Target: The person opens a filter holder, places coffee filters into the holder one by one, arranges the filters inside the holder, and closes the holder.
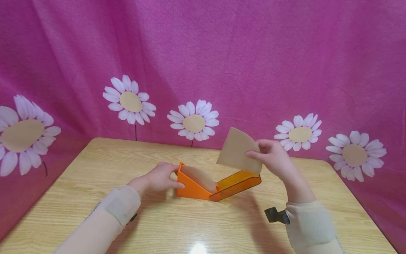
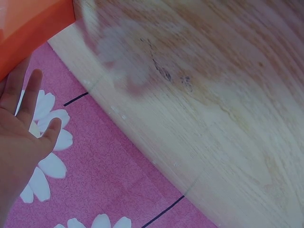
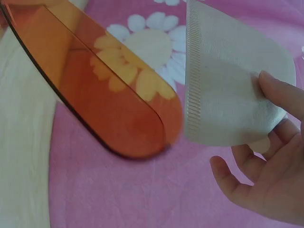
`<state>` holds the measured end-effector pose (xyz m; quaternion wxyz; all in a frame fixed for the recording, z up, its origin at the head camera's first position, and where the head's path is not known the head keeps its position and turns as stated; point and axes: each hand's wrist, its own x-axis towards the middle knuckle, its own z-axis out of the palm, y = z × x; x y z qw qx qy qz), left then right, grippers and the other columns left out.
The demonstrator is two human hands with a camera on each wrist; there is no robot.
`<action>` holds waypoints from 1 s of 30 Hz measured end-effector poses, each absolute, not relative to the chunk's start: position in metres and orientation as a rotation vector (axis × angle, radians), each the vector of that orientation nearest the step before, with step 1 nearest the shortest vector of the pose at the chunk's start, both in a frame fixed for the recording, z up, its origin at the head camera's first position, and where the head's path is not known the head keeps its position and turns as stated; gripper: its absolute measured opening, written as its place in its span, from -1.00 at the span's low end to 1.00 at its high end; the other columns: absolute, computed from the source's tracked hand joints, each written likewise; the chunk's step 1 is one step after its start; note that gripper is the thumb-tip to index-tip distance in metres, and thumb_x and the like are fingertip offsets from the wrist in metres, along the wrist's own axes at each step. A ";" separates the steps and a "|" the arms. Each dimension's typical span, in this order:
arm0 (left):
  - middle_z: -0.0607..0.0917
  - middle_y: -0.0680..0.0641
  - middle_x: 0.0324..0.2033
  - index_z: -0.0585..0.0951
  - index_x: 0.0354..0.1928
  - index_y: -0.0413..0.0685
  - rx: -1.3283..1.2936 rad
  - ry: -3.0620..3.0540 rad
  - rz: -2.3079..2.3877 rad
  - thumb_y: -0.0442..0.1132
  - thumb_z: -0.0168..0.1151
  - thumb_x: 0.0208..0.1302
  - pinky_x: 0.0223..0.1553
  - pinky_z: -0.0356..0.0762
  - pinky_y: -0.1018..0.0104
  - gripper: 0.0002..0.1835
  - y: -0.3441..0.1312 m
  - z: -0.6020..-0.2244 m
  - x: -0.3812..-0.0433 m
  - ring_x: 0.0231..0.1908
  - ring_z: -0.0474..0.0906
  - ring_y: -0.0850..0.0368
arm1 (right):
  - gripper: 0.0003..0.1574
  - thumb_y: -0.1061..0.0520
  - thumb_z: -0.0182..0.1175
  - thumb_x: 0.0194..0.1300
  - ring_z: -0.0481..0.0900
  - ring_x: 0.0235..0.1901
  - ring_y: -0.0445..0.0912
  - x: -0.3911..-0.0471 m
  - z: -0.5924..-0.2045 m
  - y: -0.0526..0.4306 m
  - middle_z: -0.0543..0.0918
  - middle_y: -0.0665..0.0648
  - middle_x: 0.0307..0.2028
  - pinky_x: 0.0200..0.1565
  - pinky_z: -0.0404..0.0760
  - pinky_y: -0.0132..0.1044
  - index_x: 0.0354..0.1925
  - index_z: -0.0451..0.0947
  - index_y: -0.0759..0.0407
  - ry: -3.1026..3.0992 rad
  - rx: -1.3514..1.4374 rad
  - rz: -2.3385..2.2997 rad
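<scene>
My right hand [image 1: 274, 158] pinches a brown paper coffee filter [image 1: 236, 148] between thumb and fingers, above the table. In the right wrist view the filter [image 3: 232, 80] shows a crimped seam along one edge. Just below it, the see-through amber lid [image 1: 238, 185] of an orange filter holder [image 1: 193, 187] is swung open to the right. More brown filter paper [image 1: 198, 176] stands inside the holder; how many sheets, I cannot tell. My left hand [image 1: 160, 178] grips the holder's tall left end, thumb on the front side, the other fingers partly hidden behind it.
The holder stands on a light wood-grain table [image 1: 127, 158]. Behind the table hangs a magenta cloth [image 1: 203, 53] printed with large white daisies. A black strap piece [image 1: 276, 215] sticks out from the right wrist.
</scene>
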<state>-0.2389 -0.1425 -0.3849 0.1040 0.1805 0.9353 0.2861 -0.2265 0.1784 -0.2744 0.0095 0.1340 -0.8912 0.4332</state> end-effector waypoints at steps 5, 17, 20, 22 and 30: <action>0.65 0.20 -0.22 0.60 -0.02 0.18 0.528 2.754 0.859 0.01 0.40 0.02 0.19 0.24 0.00 -0.57 -0.143 -0.384 -0.238 -0.06 0.43 0.12 | -0.77 0.17 0.30 0.15 0.54 -0.40 -0.15 -0.228 -0.283 0.163 0.66 0.15 -0.40 -0.32 0.50 -0.33 -0.38 0.53 0.36 -2.792 0.453 1.337; 0.64 0.22 -0.23 0.60 -0.03 0.21 0.523 2.750 0.865 0.01 0.40 0.02 0.20 0.24 0.02 -0.58 -0.143 -0.385 -0.238 -0.05 0.42 0.14 | -0.81 0.22 0.31 0.10 0.46 -0.31 -0.07 -0.235 -0.312 0.134 0.56 0.04 -0.49 -0.24 0.40 -0.28 -0.52 0.49 0.24 -2.789 0.532 1.257; 0.65 0.21 -0.21 0.60 -0.02 0.21 0.531 2.754 0.860 0.02 0.40 0.02 0.22 0.22 0.01 -0.57 -0.143 -0.385 -0.238 -0.03 0.43 0.14 | -0.78 0.22 0.32 0.10 0.44 -0.32 -0.07 -0.235 -0.317 0.129 0.53 0.03 -0.51 -0.24 0.38 -0.27 -0.55 0.45 0.21 -2.791 0.549 1.257; 0.65 0.21 -0.19 0.60 -0.01 0.21 0.532 2.756 0.857 0.02 0.40 0.02 0.23 0.21 0.00 -0.56 -0.143 -0.385 -0.238 -0.02 0.43 0.13 | -0.74 0.22 0.32 0.09 0.43 -0.33 -0.08 -0.236 -0.320 0.126 0.52 0.02 -0.51 -0.28 0.38 -0.29 -0.58 0.42 0.21 -2.790 0.554 1.252; 0.65 0.19 -0.17 0.59 0.00 0.19 0.523 2.751 0.866 0.03 0.40 0.01 0.22 0.24 0.00 -0.55 -0.143 -0.385 -0.239 -0.02 0.44 0.13 | -0.56 0.20 0.34 0.07 0.34 -0.42 -0.12 -0.238 -0.331 0.116 0.36 -0.03 -0.60 -0.35 0.28 -0.30 -0.65 0.25 0.13 -2.809 0.578 1.171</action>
